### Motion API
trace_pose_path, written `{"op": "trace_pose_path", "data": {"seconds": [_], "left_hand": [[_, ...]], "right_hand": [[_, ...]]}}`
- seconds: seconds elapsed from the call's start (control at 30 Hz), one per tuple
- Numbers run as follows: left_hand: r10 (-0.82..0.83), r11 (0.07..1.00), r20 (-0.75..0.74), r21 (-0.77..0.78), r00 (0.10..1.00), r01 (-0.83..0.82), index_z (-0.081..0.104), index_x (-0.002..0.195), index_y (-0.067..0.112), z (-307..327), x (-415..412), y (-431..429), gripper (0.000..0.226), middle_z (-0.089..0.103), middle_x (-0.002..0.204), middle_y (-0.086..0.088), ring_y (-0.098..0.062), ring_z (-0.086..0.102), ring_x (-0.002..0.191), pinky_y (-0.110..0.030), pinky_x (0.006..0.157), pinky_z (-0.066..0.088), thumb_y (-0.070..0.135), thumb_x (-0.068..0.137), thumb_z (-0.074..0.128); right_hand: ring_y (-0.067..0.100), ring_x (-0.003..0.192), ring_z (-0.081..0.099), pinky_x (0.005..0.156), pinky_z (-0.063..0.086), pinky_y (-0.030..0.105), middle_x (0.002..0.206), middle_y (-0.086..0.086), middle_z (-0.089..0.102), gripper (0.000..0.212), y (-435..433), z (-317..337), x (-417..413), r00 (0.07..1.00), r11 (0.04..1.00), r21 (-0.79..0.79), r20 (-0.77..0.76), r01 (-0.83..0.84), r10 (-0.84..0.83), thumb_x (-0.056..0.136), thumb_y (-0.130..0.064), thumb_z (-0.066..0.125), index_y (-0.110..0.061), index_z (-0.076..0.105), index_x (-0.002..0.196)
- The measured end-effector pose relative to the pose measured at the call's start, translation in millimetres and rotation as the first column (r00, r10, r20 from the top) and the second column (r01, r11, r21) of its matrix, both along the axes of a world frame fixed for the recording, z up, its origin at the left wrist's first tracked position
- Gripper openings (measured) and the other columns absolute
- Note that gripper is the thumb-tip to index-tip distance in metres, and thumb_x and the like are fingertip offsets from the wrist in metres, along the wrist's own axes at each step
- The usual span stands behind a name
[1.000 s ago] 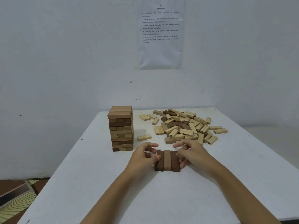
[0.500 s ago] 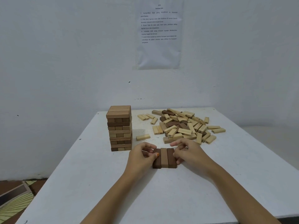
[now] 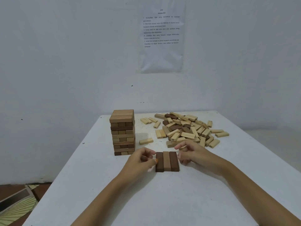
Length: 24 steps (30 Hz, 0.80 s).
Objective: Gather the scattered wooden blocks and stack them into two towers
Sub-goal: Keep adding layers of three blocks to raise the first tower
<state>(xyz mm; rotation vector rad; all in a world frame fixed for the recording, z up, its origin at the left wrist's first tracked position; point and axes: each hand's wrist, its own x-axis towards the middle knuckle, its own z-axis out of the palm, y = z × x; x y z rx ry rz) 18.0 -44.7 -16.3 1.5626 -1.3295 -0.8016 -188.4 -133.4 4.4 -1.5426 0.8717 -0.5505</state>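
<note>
Three blocks (image 3: 167, 161) lie side by side on the white table (image 3: 162, 201), dark, light brown, dark, forming a flat row. My left hand (image 3: 140, 162) sits at the row's left side, fingers loosely curled, its thumb tip touching the left dark block. My right hand (image 3: 191, 154) hovers just right of the row with loosely curled fingers, a small gap from the blocks, holding nothing. A finished tower (image 3: 123, 132) of several layers stands behind and to the left. The scattered pile of blocks (image 3: 184, 129) lies behind the right hand.
A single light block (image 3: 146, 141) lies between the tower and the pile. Two small groups of light blocks (image 3: 150, 121) sit at the pile's left edge. A printed sheet (image 3: 162, 38) hangs on the white wall. A patterned mat (image 3: 16, 204) shows on the floor at lower left.
My right hand has come off the right side of the three-block row and lifted slightly. My left hand has eased back, only its thumb still touching.
</note>
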Motion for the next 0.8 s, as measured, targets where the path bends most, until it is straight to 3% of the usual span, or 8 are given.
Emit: {"op": "trace_pose_path", "data": {"seconds": [0.1,0.2,0.37,0.6,0.8], "left_hand": [[-0.065,0.998,0.048,0.005,0.997,0.065,0.06,0.107,0.031,-2,13,8,0.036,0.06,0.105,0.001,-0.01,0.058,0.093,-0.017,0.074,0.049,0.028,0.076,0.078],[-0.116,0.993,0.072,-0.014,0.991,0.118,0.056,0.116,0.035,-3,15,12,0.06,0.059,0.112,0.006,-0.006,0.056,0.098,-0.016,0.077,0.049,0.035,0.064,0.086],[-0.18,0.978,0.215,-0.07,0.96,0.199,0.042,0.135,0.035,-1,14,2,0.082,0.054,0.128,0.016,0.004,0.051,0.114,-0.013,0.079,0.048,0.034,0.065,0.085],[-0.195,0.971,0.232,-0.092,0.953,0.221,0.046,0.134,0.034,-2,12,-9,0.084,0.058,0.123,0.017,0.006,0.052,0.109,-0.01,0.077,0.044,0.033,0.061,0.088],[-0.175,0.97,0.237,-0.123,0.956,0.208,0.054,0.127,0.034,-7,11,-8,0.076,0.062,0.118,0.019,0.007,0.054,0.109,-0.009,0.077,0.042,0.036,0.06,0.089]], "right_hand": [[0.011,0.083,0.062,0.073,0.051,0.016,0.103,0.006,0.06,0.036,-3,-5,-8,0.999,0.995,-0.092,-0.034,-0.044,0.041,0.084,-0.007,0.072,-0.015,0.062,0.117],[0.01,0.096,0.063,0.089,0.053,0.026,0.111,-0.001,0.062,0.051,-7,-15,-9,0.992,0.964,-0.259,-0.122,-0.062,0.031,0.07,-0.027,0.086,-0.032,0.063,0.116],[0.003,0.107,0.057,0.09,0.051,0.022,0.121,-0.015,0.06,0.083,-8,-25,-5,0.98,0.896,-0.431,-0.198,-0.108,0.023,0.047,-0.055,0.09,-0.046,0.057,0.123],[-0.012,0.097,0.052,0.079,0.046,0.011,0.117,-0.021,0.058,0.074,-5,-21,-1,0.978,0.852,-0.51,-0.207,-0.12,0.013,0.06,-0.036,0.091,-0.04,0.057,0.125],[-0.008,0.096,0.053,0.078,0.046,0.013,0.115,-0.021,0.06,0.067,-6,-23,-1,0.982,0.836,-0.536,-0.188,-0.12,0.021,0.061,-0.034,0.091,-0.042,0.059,0.12]]}}
